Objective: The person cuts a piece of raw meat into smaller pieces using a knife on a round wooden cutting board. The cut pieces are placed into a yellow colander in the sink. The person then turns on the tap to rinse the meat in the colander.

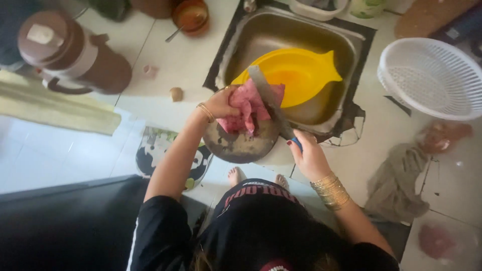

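A slab of pink raw meat point(246, 106) lies on a round dark wooden chopping block point(241, 143) at the counter's front edge. My left hand point(219, 103) grips the meat's left side. My right hand point(307, 153) is closed on the blue handle of a long knife point(268, 98), whose blade lies across the meat and points toward the sink. Gold bangles sit on both wrists.
A yellow fish-shaped basin point(296, 70) rests in the steel sink point(321, 35). A white colander point(434, 75) stands at right, a brown jug point(70, 52) at left, an orange bowl point(192, 16) behind. A grey rag point(401, 175) and meat scraps point(442, 135) lie at right.
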